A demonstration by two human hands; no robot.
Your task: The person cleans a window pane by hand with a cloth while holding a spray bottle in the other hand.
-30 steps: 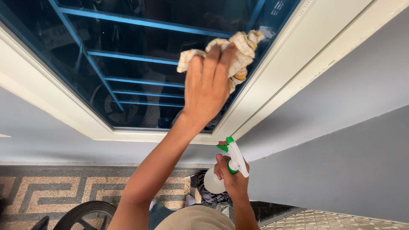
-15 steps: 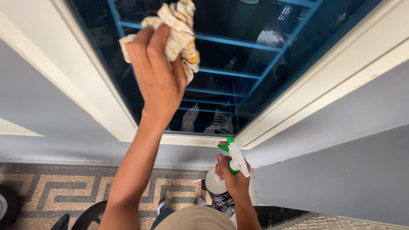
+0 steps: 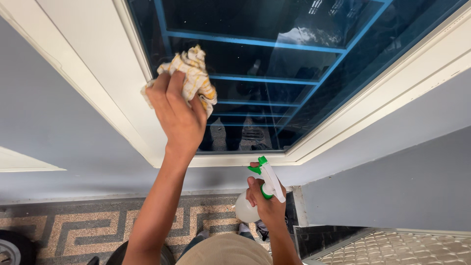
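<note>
The left hand (image 3: 179, 115), fingers curled, presses a crumpled yellow-and-white checked cloth (image 3: 192, 77) against the dark blue-barred window glass (image 3: 274, 64) beside its cream frame (image 3: 105, 64). Lower down, the right hand (image 3: 265, 203) grips a white plastic spray bottle with green trigger (image 3: 262, 189), upright before the grey wall (image 3: 392, 186).

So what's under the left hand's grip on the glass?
A crumpled yellow-and-white cloth sits under the left hand, against the window pane by its frame. The glass beneath it is hidden.

Dark glass pane (image 3: 274, 59) w/ blue bars (image 3: 255, 41) is framed by a cream window frame (image 3: 373, 105) set in a grey-blue wall (image 3: 392, 181), while a key-pattern tiled floor (image 3: 73, 228) is seen at btm left & a black tyre (image 3: 14, 248) at btm-left corner.
</note>
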